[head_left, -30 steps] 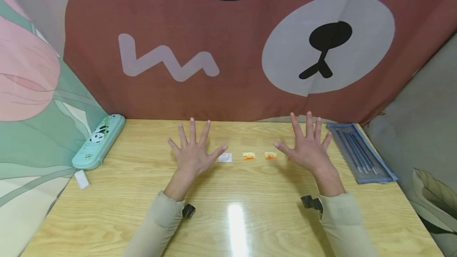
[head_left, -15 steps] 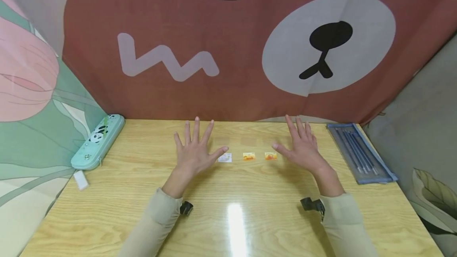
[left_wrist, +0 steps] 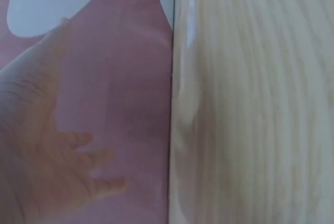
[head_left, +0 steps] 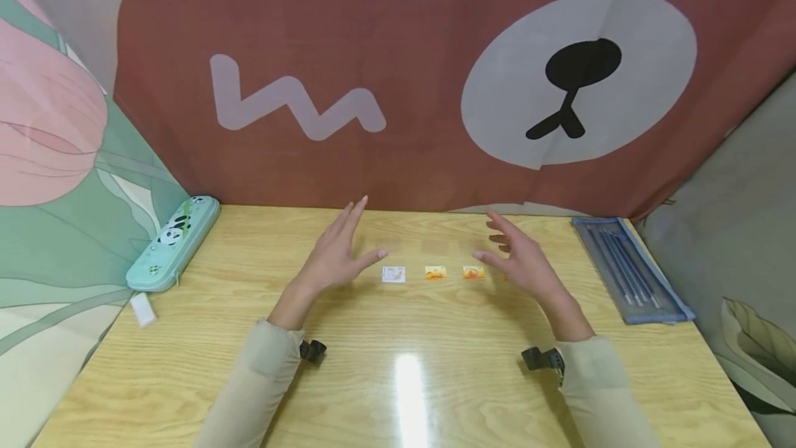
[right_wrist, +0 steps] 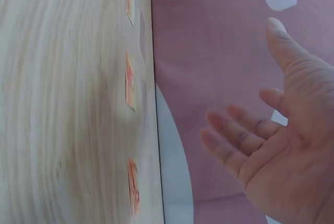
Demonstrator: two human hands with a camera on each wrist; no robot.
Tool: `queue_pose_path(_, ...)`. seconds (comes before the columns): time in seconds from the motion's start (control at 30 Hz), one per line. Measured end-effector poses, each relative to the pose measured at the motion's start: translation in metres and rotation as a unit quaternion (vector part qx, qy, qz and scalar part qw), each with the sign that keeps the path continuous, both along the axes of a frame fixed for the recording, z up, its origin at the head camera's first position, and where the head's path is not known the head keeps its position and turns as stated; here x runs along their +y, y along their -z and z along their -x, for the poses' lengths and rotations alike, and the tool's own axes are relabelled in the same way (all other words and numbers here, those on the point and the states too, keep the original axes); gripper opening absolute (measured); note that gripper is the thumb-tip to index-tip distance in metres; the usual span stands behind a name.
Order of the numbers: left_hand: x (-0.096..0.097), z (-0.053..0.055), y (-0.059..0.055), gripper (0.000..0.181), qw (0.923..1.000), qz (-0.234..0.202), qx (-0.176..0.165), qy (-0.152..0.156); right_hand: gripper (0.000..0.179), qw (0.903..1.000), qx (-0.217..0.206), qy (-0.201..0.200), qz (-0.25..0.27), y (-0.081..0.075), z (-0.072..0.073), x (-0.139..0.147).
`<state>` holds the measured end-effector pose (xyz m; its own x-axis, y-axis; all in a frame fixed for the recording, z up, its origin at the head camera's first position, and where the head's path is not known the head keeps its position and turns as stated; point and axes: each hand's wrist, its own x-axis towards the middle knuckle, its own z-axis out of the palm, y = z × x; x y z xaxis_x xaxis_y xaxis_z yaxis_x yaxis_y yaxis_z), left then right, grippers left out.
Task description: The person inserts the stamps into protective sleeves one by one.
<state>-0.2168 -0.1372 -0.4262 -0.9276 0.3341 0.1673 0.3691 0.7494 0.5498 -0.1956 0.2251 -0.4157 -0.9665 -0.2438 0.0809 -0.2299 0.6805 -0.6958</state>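
Both hands hover over the far part of the wooden table [head_left: 398,323], with nothing held. My left hand [head_left: 332,260] has straight fingers, its thumb reaching toward a small white card [head_left: 394,274]. To the right of that card lie a yellow-orange card [head_left: 436,272] and an orange card [head_left: 473,273] in a row. My right hand [head_left: 527,265] is raised at the row's right end, fingers relaxed and thumb pointing inward; it hides most of another orange card. In the right wrist view the palm [right_wrist: 282,166] faces in beside several flat orange cards [right_wrist: 130,81].
A mint panda pencil case [head_left: 174,244] lies at the back left, with a white eraser-like block [head_left: 143,310] by its near end. On the right is a blue mesh pouch [head_left: 631,269] holding several pens or pencils. A brown bear-print cloth [head_left: 398,171] hangs along the back edge.
Both hands have turned from spread, palm-down fingers to more edge-on, palms facing each other. Fingers have drawn closer together. The cards have stayed in place.
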Motion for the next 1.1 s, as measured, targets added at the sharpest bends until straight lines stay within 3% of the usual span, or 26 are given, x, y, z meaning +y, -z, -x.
queue_pose_path(0.1, -0.003, 0.005, 0.003, 0.084, 0.9997, -0.022, -0.011, 0.005, 0.079, 0.9998, -0.002, -0.009, 0.02, 0.0, 0.001, -0.007)
queue_pose_path(0.23, -0.004, 0.012, 0.002, 0.064, 0.9954, -0.072, -0.063, -0.009, 0.068, 0.9991, 0.006, -0.017, 0.037, 0.0, 0.003, -0.016)
queue_pose_path(0.4, -0.003, 0.02, 0.004, 0.065, 0.9837, -0.122, -0.128, -0.031, 0.056, 0.9968, -0.009, -0.028, 0.074, 0.005, 0.008, -0.027)
queue_pose_path(0.57, -0.003, 0.027, 0.011, 0.07, 0.9748, -0.155, -0.154, -0.045, 0.052, 0.9931, -0.04, -0.035, 0.105, 0.011, 0.016, -0.04)
queue_pose_path(0.87, 0.001, 0.034, 0.018, 0.066, 0.9785, -0.141, -0.143, -0.047, 0.049, 0.9943, -0.04, -0.034, 0.093, 0.01, 0.022, -0.056)
queue_pose_path(1.1, 0.005, 0.036, 0.023, 0.067, 0.9818, -0.097, -0.158, -0.041, 0.04, 0.9957, -0.033, -0.048, 0.072, 0.022, 0.026, -0.072)
